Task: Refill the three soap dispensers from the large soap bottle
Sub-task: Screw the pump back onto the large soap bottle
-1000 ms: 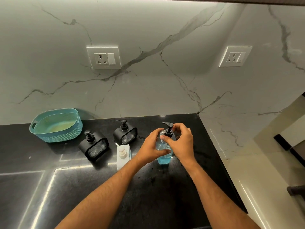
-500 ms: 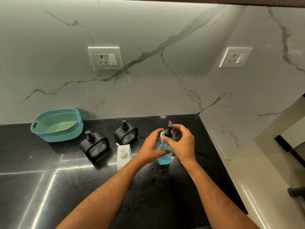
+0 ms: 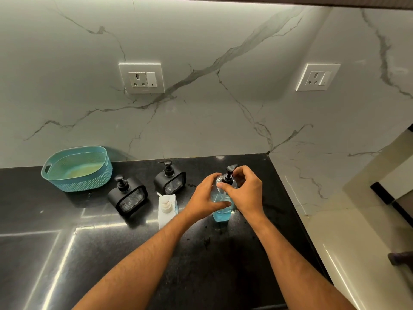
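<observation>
We log: left hand [image 3: 204, 198] wraps clear bottle of blue soap [image 3: 221, 211] upright on black counter [image 3: 111, 253] | right hand [image 3: 244, 193] fingers pinch its black pump [image 3: 229, 174] | two black dispensers [image 3: 127, 196] and white dispenser [image 3: 166, 209] stand left of it.

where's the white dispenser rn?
Head view, centre-left on the black counter: the white dispenser stands just left of the left hand, in front of the two black dispensers.

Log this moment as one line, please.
step: unscrewing pump | left hand: holds blue soap bottle | right hand: fingers on pump collar | dispensers: untouched
</observation>
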A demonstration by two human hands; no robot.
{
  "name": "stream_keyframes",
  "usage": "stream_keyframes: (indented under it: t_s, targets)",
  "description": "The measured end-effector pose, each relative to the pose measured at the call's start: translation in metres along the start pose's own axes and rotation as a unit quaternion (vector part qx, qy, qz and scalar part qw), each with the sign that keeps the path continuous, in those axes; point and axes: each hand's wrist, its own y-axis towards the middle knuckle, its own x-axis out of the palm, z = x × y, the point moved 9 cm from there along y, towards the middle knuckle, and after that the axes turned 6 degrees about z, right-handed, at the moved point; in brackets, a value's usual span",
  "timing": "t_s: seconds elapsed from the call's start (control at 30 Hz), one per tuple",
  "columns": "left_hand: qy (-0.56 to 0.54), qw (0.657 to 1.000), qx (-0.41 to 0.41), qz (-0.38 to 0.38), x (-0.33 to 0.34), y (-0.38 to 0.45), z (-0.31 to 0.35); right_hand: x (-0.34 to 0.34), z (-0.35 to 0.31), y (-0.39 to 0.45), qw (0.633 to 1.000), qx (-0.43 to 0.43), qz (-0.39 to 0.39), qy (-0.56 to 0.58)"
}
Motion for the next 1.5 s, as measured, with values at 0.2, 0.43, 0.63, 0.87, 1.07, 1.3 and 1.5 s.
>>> stream_keyframes:
  t_s: [0.2, 0.43, 0.63, 0.87, 1.07, 1.3, 1.5]
  targets:
    - [0.003, 1.000, -0.004, 0.001, 0.000, -0.001, 0.002, 0.000, 0.002, -0.005, 1.000, -0.022, -0.001, -0.020]
    - [0.017, 1.000, -0.005, 0.001, -0.001, -0.001, 0.004, 0.003, 0.004, -0.004, 1.000, 0.011, 0.017, 0.012]
    - [0.021, 1.000, -0.003, 0.007, -0.002, -0.004, 0.009, 0.002, 0.004, -0.006, 0.999, 0.013, 0.021, 0.023]
    - [0.036, 0.999, -0.004, 0.018, -0.005, -0.010, 0.013, 0.002, 0.007, -0.011, 0.999, 0.001, 0.031, 0.020]
    - [0.042, 0.999, 0.014, 0.028, -0.012, -0.020, 0.024, -0.003, 0.012, -0.024, 0.998, 0.004, 0.053, 0.022]
    - [0.034, 0.998, 0.026, 0.052, -0.037, -0.037, 0.029, -0.015, -0.001, -0.048, 0.993, -0.025, 0.108, 0.037]
    - [0.031, 0.995, 0.054, 0.084, -0.070, -0.055, 0.034, -0.008, -0.026, -0.070, 0.988, -0.063, 0.127, 0.055]
